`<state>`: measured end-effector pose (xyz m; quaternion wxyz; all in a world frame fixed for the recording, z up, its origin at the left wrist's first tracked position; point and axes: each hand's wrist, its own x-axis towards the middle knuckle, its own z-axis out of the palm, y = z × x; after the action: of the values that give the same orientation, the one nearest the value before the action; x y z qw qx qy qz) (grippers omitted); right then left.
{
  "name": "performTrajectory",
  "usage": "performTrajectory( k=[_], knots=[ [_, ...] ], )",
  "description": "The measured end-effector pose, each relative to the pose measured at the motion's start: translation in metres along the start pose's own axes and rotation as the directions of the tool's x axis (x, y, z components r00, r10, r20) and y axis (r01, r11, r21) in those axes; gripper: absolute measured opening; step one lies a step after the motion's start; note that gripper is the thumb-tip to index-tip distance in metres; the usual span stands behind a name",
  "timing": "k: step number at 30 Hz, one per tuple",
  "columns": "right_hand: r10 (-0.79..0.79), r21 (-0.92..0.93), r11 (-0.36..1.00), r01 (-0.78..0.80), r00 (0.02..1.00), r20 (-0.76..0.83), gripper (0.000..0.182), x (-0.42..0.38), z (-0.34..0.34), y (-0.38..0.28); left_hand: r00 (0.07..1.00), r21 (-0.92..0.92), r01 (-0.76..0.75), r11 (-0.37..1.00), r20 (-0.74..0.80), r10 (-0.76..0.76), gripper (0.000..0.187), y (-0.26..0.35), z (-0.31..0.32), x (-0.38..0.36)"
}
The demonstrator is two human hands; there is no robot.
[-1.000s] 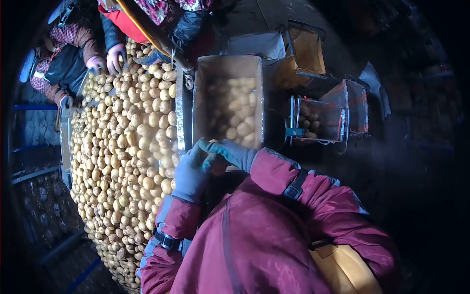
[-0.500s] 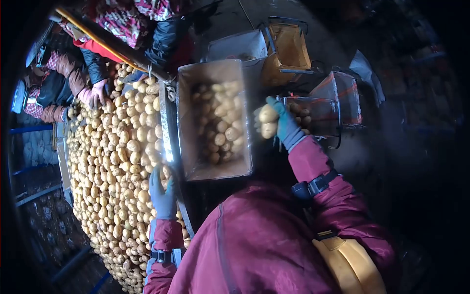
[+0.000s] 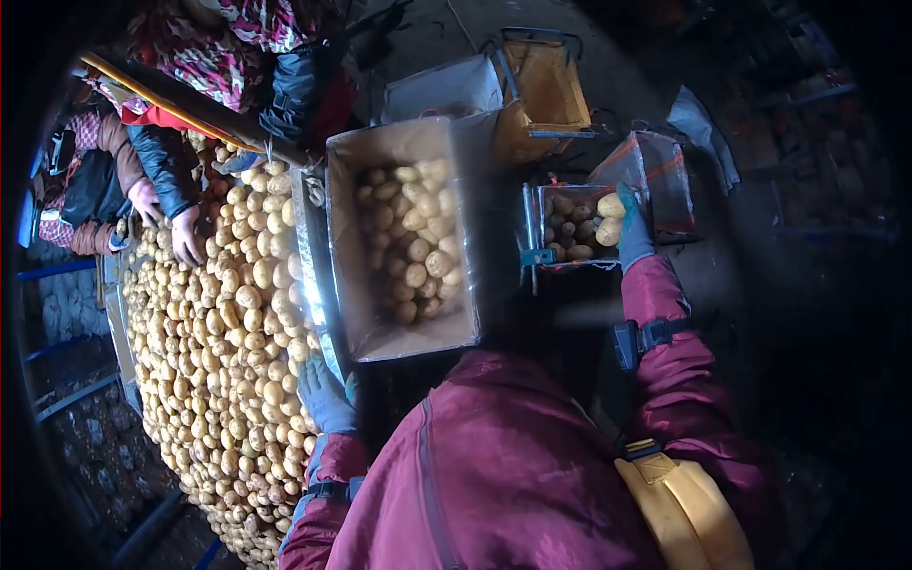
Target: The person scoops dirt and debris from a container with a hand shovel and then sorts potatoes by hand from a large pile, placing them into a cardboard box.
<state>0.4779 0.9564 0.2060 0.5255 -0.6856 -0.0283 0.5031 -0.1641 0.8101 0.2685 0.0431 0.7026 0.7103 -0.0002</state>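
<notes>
From here I see the right hand (image 3: 635, 231), gloved, its fingers curled around the right side of two pale potatoes (image 3: 609, 206) at the smaller framed basket (image 3: 581, 265) on the right, while the left hand (image 3: 326, 396) reaches onto the potato pile (image 3: 218, 356) beside the metal rim (image 3: 320, 285), fingers loosely open, with no grip I can make out. Those two look firm and fairly light, their rounded skins perhaps slippery and easily bruised, so I'd cup each round its thick middle.
</notes>
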Motion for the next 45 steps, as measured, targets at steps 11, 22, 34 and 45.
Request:
performTrajectory(
  k=[11, 22, 34, 45],
  knots=[
    [-0.083, -0.335, 0.942, 0.023, 0.982, -0.168, 0.058, 0.008, -0.011, 0.007, 0.999, -0.044, 0.027, 0.999, 0.02, -0.026, 0.077, 0.003, -0.007, 0.002],
    [0.106, -0.435, 0.876, 0.21, 0.796, 0.596, 0.054, -0.142, 0.242, 0.01, 0.992, -0.247, 0.123, 0.961, 0.002, -0.127, 0.073, 0.004, -0.021, 0.004],
    [0.508, -0.584, 0.77, 0.258, 0.306, 0.805, 0.041, -0.3, 0.398, 0.137, 0.675, -0.064, 0.669, 0.74, -0.362, -0.642, 0.074, -0.211, -0.061, -0.082],
    [0.684, -0.708, 0.628, 0.323, 0.206, 0.7, 0.041, -0.367, 0.429, 0.204, 0.846, -0.325, 0.328, 0.887, -0.317, -0.429, 0.059, -0.155, -0.046, 0.008]
  ],
)
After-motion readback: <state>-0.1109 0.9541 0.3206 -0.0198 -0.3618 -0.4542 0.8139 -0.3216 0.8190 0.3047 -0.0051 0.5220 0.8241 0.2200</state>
